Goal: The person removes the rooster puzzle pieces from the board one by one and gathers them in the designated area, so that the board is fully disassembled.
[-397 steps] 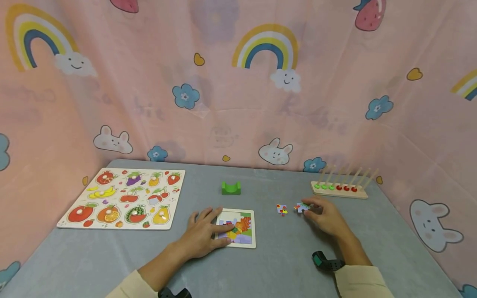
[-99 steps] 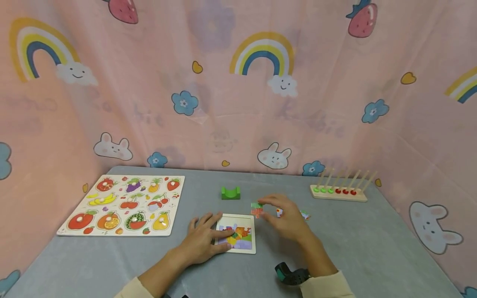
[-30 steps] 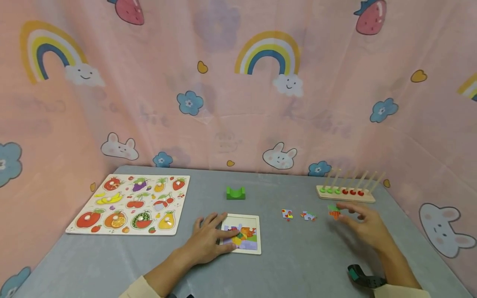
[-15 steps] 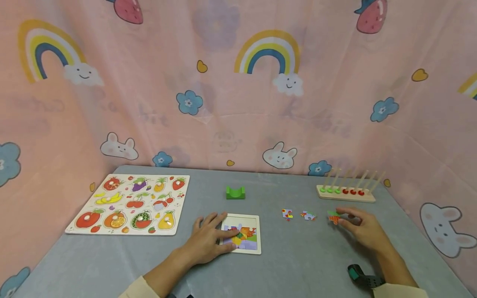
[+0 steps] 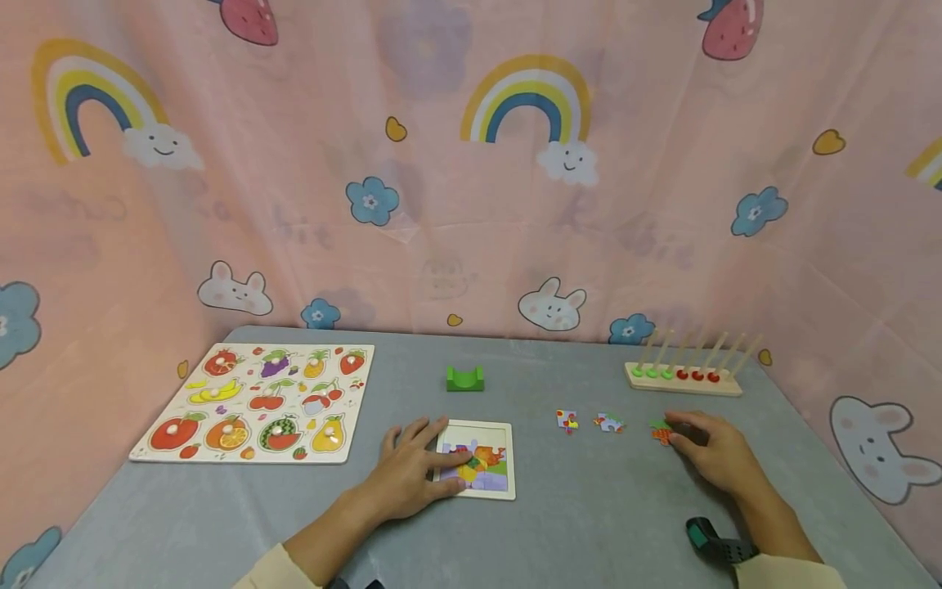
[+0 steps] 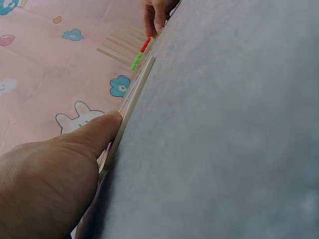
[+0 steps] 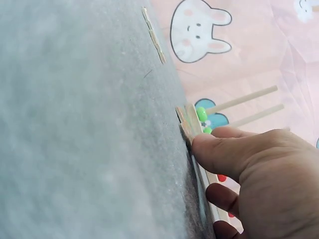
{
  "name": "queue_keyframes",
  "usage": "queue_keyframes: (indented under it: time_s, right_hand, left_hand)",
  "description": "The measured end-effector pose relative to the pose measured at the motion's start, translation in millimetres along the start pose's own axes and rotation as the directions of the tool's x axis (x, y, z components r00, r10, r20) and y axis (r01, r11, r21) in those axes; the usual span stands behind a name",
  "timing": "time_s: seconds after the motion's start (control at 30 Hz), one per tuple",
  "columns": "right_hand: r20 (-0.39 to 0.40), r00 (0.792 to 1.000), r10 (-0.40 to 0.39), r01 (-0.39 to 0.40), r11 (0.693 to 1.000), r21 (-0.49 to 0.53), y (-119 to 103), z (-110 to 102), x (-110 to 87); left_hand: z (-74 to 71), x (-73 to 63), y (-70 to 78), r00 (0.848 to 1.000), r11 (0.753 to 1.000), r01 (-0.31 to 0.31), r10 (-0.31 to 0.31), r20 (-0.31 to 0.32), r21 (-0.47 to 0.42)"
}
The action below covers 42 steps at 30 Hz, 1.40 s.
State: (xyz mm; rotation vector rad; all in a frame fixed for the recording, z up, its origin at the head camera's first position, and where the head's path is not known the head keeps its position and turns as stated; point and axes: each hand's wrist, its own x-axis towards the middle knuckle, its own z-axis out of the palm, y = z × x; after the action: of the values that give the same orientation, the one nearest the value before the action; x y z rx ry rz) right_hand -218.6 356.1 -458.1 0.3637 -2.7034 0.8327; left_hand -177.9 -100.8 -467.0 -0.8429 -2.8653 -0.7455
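Observation:
My left hand [image 5: 408,478] rests with spread, fairly straight fingers on a small framed jigsaw puzzle [image 5: 495,466], covering its left part. Pieces fill the lower part of its picture, while the upper strip inside the frame is bare cream. In the left wrist view the thumb [image 6: 102,130] lies along the frame's edge. Right of the puzzle, my right hand [image 5: 717,454] pinches a red and green puzzle piece [image 5: 661,432] between thumb and forefinger, down at the tabletop. In the right wrist view the thumb touches the end of that piece [image 7: 183,122].
Two more puzzle pieces, one yellow-red [image 5: 567,420] and one bluish [image 5: 609,422], lie between the hands. Behind stand a green curved block [image 5: 465,379] and a bead counting rack [image 5: 683,379]. A fruit peg board [image 5: 243,401] lies at left, before a pink curtain [image 5: 441,245].
The red and green piece went from beside the puzzle's top to the right of the two loose pieces, then down to the table. The puzzle's upper strip lost its pieces. The left hand stayed.

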Motion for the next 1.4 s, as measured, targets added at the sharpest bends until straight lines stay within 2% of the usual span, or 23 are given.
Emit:
queue_keyframes:
  time_s: [0.27,0.53,0.83,1.03,1.2,1.4]
  right_hand:
    - [-0.01,0.999,0.037,-0.037,0.999,-0.002,-4.4,-1.7,1.4]
    - [-0.015,0.997,0.07,-0.07,0.997,0.017,-27.1,-14.5,4.0]
    - [-0.078,0.997,-0.024,0.027,0.999,0.039,-52.9,-17.8,5.7]
    - [-0.071,0.996,-0.06,0.064,0.996,0.054,-65.4,-13.7,7.0]
    - [-0.064,0.996,-0.069,0.074,0.995,0.067,-73.2,-10.5,6.7]
    - [-0.056,0.995,-0.084,0.088,0.993,0.083,-81.0,-7.8,6.7]
  left_hand:
    - [-0.9,0.0,-0.2,1.0,1.0,0.001,-0.001,-0.001,0.004]
    - [-0.2,-0.4,1.8,1.0,1.0,0.0,0.0,0.003,-0.004]
    - [0.8,-0.3,0.1,1.0,1.0,-0.002,0.002,-0.015,-0.021]
    - [-0.1,-0.1,-1.5,1.0,0.998,0.008,-0.009,-0.023,-0.055]
    - [0.4,1.1,-1.2,0.999,0.996,0.03,-0.033,-0.035,-0.085]
    - [1.8,2.5,-0.5,0.994,0.989,0.085,-0.092,-0.054,-0.119]
